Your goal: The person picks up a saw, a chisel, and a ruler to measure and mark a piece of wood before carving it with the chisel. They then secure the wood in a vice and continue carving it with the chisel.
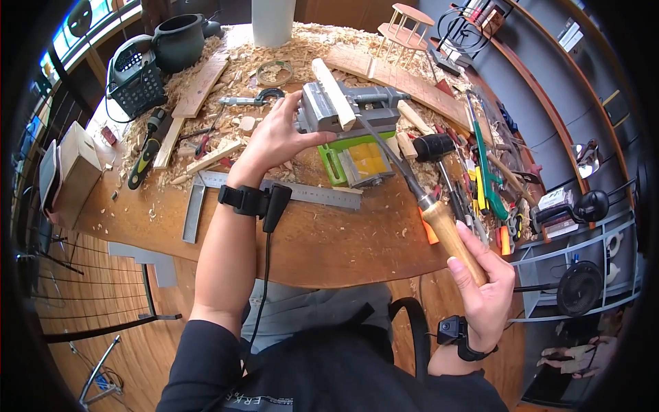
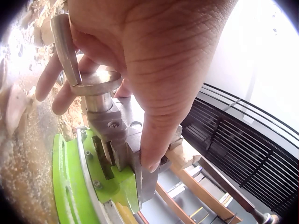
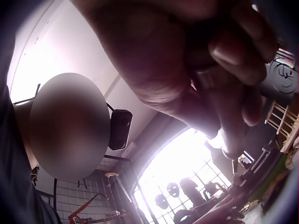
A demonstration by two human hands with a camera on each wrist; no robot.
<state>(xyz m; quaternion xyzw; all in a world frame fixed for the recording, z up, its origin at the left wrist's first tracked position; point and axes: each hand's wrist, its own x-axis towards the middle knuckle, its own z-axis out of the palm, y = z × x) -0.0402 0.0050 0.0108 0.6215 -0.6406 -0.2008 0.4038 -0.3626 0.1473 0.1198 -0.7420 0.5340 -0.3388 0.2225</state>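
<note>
My left hand [image 1: 271,141] holds the end of a grey metal bench vise [image 1: 314,108], thumb along its near side and fingers over the far side. In the left wrist view, the vise's screw handle [image 2: 65,51] passes under the palm, and two fingers hang past it. A pale wood strip [image 1: 329,89] is clamped upright and tilted in the vise. My right hand [image 1: 487,281] grips the wooden handle [image 1: 453,240] of a long dark file or rasp, its thumb extended along the wood. The blade [image 1: 388,150] slants up to the lower end of the strip.
A green base [image 1: 334,167] sits under the vise. A steel square [image 1: 309,194] lies in front. Wood shavings [image 1: 316,41] cover the back of the bench. Mallet [image 1: 434,145], green saw [image 1: 484,165] and several hand tools crowd the right. A small stool model [image 1: 405,31] stands behind.
</note>
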